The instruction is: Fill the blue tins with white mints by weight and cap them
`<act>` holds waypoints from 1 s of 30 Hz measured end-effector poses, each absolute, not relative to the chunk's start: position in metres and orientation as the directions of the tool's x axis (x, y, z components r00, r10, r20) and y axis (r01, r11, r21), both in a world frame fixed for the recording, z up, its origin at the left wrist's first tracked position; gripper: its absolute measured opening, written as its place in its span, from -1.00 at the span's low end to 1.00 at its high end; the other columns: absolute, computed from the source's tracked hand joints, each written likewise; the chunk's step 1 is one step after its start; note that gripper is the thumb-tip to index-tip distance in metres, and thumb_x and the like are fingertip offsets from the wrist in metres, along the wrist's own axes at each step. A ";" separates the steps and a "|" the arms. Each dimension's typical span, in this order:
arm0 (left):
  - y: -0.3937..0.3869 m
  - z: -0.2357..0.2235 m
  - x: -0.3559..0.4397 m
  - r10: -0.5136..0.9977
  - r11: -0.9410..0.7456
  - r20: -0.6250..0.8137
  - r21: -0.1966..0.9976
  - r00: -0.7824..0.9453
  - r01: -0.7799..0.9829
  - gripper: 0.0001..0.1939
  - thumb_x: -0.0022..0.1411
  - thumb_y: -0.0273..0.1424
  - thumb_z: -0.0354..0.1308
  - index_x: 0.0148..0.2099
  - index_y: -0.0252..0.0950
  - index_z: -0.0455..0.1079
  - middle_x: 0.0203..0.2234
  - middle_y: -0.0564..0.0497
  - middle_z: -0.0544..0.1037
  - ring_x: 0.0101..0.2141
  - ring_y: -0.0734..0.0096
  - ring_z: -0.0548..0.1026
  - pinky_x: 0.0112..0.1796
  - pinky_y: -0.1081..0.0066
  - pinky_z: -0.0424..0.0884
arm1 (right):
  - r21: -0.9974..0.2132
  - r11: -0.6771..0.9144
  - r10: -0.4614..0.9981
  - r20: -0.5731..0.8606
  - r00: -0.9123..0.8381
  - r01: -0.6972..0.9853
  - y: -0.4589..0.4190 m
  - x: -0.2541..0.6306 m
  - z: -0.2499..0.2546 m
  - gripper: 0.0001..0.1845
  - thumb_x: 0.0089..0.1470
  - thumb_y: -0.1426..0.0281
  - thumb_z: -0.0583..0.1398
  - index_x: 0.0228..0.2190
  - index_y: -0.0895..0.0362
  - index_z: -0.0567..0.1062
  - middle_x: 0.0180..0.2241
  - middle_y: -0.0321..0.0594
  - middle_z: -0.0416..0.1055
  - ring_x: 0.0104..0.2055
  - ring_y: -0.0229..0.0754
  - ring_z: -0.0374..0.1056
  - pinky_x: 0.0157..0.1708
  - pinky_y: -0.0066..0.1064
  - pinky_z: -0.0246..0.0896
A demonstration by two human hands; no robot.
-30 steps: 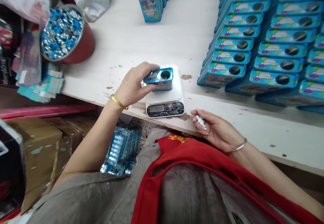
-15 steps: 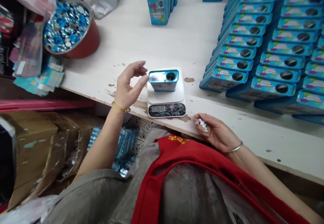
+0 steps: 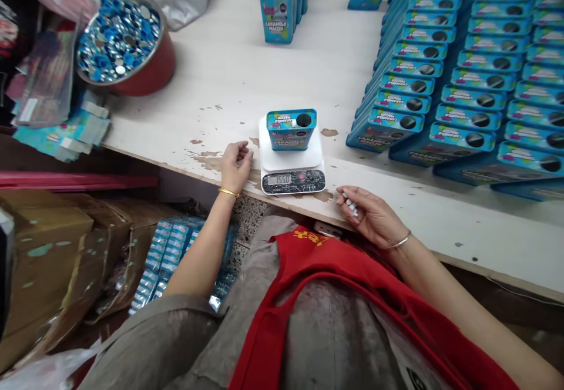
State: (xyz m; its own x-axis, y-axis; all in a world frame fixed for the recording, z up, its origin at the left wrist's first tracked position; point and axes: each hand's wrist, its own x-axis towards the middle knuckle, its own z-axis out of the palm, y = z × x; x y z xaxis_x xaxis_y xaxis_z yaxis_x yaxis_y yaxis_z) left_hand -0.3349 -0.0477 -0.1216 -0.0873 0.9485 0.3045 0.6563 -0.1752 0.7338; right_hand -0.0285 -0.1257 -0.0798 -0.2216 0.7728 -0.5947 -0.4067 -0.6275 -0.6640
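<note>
A blue tin lettered "Caramelo Macizo" stands upright on a small white kitchen scale, its round top hole open. One white piece lies on the tin's top beside the hole. The scale's display shows digits like 155.0. My left hand rests at the table's edge, left of the scale and apart from the tin, its fingers curled in with nothing visible in them. To the right of the scale, my right hand is closed around several small white candies, palm turned up.
Rows of blue tins with round holes stand on the right. A few more tins are at the back, white pieces on the front one. A red bucket of blue and silver caps sits at left. Cardboard boxes are below the table.
My left hand has let go of the tin on the scale, drawn back toward the table's front edge and curled its fingers. My right hand has stayed nearly still with the candies.
</note>
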 end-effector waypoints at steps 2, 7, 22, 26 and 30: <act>-0.047 -0.124 -0.335 0.947 -0.175 0.309 0.734 -0.093 0.656 -0.77 0.19 -0.40 0.11 -0.08 -0.28 0.34 -0.31 -0.03 0.45 -0.32 0.44 0.43 -0.24 0.40 0.43 | -0.679 -0.612 0.785 -0.585 -0.204 -0.405 -0.127 -0.030 -0.081 -0.83 -0.04 0.33 0.28 -0.36 0.16 0.53 -0.47 -0.28 0.39 -0.62 -0.45 0.08 -0.72 -0.61 -0.06; -0.051 -0.094 -0.334 0.931 -0.212 0.351 0.743 -0.101 0.635 -0.78 0.25 -0.36 0.06 -0.05 -0.28 0.32 -0.36 -0.01 0.45 -0.36 0.45 0.42 -0.29 0.39 0.42 | -0.695 -0.582 0.806 -0.562 -0.185 -0.423 -0.130 -0.036 -0.082 -0.77 -0.08 0.27 0.31 -0.37 0.15 0.53 -0.50 -0.31 0.37 -0.63 -0.46 0.06 -0.74 -0.61 -0.09; -0.042 -0.001 -0.270 0.795 -0.539 0.398 0.119 0.457 0.834 -0.54 0.24 -0.12 0.04 0.15 -0.11 0.21 0.20 -0.09 0.22 0.21 0.08 0.12 0.17 -0.02 -0.09 | -0.680 -0.580 0.810 -0.539 -0.231 -0.450 -0.129 -0.042 -0.073 -0.68 -0.13 0.19 0.33 -0.37 0.15 0.51 -0.49 -0.31 0.35 -0.62 -0.43 0.04 -0.71 -0.56 -0.11; -0.028 0.014 -0.279 0.822 -0.546 0.292 0.157 0.489 0.823 -0.40 0.19 -0.09 0.10 0.21 -0.19 0.12 0.11 -0.16 0.32 0.11 0.04 0.25 0.07 0.06 0.12 | -0.687 -0.557 0.825 -0.523 -0.214 -0.466 -0.129 -0.043 -0.065 -0.76 -0.04 0.16 0.27 -0.40 0.07 0.54 -0.46 -0.29 0.36 -0.60 -0.41 0.01 -0.69 -0.54 -0.12; 0.016 0.031 -0.285 0.823 -0.568 0.165 0.186 0.544 0.802 -0.66 0.24 -0.25 0.09 0.04 -0.20 0.26 -0.18 -0.03 0.48 -0.17 0.25 0.43 -0.15 0.24 0.28 | -0.697 -0.554 0.830 -0.505 -0.236 -0.456 -0.121 -0.046 -0.061 -0.73 -0.13 0.07 0.29 -0.50 0.00 0.54 -0.53 -0.32 0.36 -0.65 -0.42 -0.02 -0.71 -0.53 -0.23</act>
